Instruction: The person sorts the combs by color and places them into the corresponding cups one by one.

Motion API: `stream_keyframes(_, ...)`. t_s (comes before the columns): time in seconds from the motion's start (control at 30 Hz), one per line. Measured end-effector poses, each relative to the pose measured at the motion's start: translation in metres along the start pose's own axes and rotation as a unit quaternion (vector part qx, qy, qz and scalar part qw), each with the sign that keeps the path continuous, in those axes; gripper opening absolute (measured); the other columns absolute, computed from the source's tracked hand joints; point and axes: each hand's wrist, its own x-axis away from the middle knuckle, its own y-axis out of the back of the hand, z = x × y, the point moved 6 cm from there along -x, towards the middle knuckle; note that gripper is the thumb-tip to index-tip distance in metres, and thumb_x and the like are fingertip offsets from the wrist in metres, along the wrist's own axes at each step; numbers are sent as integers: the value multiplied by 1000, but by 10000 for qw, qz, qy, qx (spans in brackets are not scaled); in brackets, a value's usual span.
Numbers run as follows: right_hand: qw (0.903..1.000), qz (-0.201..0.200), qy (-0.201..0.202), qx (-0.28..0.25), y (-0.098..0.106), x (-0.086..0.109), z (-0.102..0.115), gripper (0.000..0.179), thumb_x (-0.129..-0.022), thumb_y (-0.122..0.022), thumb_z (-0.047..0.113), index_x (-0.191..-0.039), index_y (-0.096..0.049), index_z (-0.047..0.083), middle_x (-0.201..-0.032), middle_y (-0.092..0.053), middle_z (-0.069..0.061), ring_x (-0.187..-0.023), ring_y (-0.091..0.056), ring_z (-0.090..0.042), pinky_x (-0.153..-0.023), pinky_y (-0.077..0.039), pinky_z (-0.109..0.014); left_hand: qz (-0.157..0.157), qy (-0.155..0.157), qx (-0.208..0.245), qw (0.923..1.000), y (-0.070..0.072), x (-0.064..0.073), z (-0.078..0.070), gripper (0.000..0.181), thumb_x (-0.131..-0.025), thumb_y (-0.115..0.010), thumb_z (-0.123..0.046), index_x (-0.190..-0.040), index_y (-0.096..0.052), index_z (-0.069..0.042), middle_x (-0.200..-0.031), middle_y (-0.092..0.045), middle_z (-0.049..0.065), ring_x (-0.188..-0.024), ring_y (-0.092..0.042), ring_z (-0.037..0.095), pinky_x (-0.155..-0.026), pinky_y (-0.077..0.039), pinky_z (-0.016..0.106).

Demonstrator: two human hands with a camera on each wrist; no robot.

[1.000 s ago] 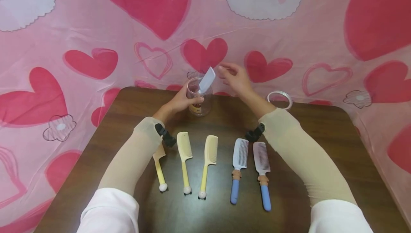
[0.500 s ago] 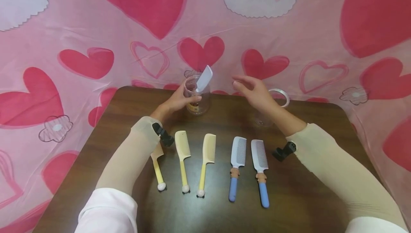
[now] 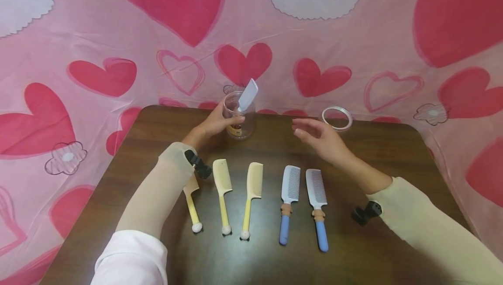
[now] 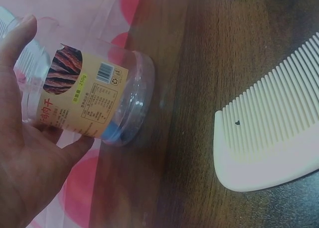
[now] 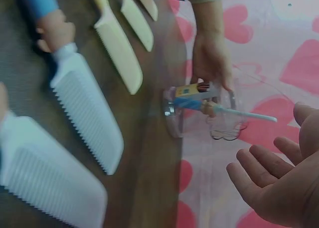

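Observation:
My left hand (image 3: 215, 122) grips a clear plastic jar (image 4: 137, 106) round its side, thumb toward me. The jar stands near the table's back edge and bears a printed label (image 4: 94, 91). A comb (image 3: 248, 95) with a white head and blue handle leans inside it, handle down, head sticking out above the rim. My right hand (image 3: 324, 142) is raised over the table right of the jar, fingers loosely spread, holding nothing. Below it lie two blue-handled combs (image 3: 291, 184) side by side, teeth to the right.
Three yellow combs (image 3: 222, 178) lie left of the blue-handled ones; my left wrist partly covers the leftmost. A clear ring-shaped lid (image 3: 350, 118) rests at the back right. The brown wooden table (image 3: 373, 158) backs onto a pink heart-patterned cloth (image 3: 157, 23).
My right hand has moved away from the comb in the jar, rightward and toward me. The lid is uncovered again. My left hand keeps its hold on the jar.

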Motion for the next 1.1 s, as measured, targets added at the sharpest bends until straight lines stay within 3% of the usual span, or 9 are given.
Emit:
stream_keyframes(0.1,9998,23,-177,125,-2,10,-10,43,-101,-66,22,-140,-59,4,-136,-64,-14,-122,-64,-28,-96,-53,-23,0,38,-27,10000,1,0,1,86,-91,-76,-17,-158,-24,-24,-154,-41,11,-144,-39,28,-120,-27,53)
stream_keyframes(0.3,9979,159,-384,493,-1,28,-26,44,-101,-66,22,-137,-59,-2,-132,-65,-20,-120,-64,-33,-102,-51,-47,8,54,6,10000,1,1,0,86,-91,-76,-17,-158,-24,-24,-154,-41,12,-143,-40,28,-120,-28,53)
stream_keyframes(0.4,9961,193,-540,665,1,35,-33,45,-101,-67,24,-137,-59,-2,-132,-65,-21,-120,-64,-35,-101,-50,-52,20,34,36,10000,1,1,-1,87,-91,-76,-15,-159,-23,-23,-154,-41,13,-143,-40,28,-121,-27,52)
stream_keyframes(0.63,9885,562,-894,1083,-4,48,-52,54,-99,-69,27,-137,-56,-9,-128,-65,-25,-115,-66,-38,-95,-55,-50,26,45,206,9998,1,2,-2,89,-91,-76,-12,-160,-21,-21,-156,-39,15,-144,-38,31,-121,-26,53)
stream_keyframes(0.83,9690,805,-1209,1996,-14,56,-61,60,-94,-74,33,-130,-58,-12,-117,-68,-27,-105,-67,-37,-86,-58,-49,6,-53,92,9999,1,1,-2,85,-92,-76,-14,-159,-24,-22,-153,-41,14,-142,-41,29,-120,-28,54)
stream_keyframes(1.0,9523,905,-1277,2619,-20,57,-70,48,-89,-78,33,-112,-67,-7,-85,-66,-11,-76,-60,-23,-63,-51,-36,3,-43,61,10000,0,2,0,84,-92,-75,-15,-158,-25,-23,-153,-41,13,-141,-42,29,-119,-30,53)
stream_keyframes(1.1,9460,851,-1195,2890,-22,57,-75,41,-87,-80,34,-103,-69,-2,-75,-57,-4,-71,-52,-20,-60,-41,-33,-9,-7,7,10000,0,2,1,84,-91,-76,-16,-158,-25,-25,-153,-41,12,-141,-42,28,-119,-30,53)
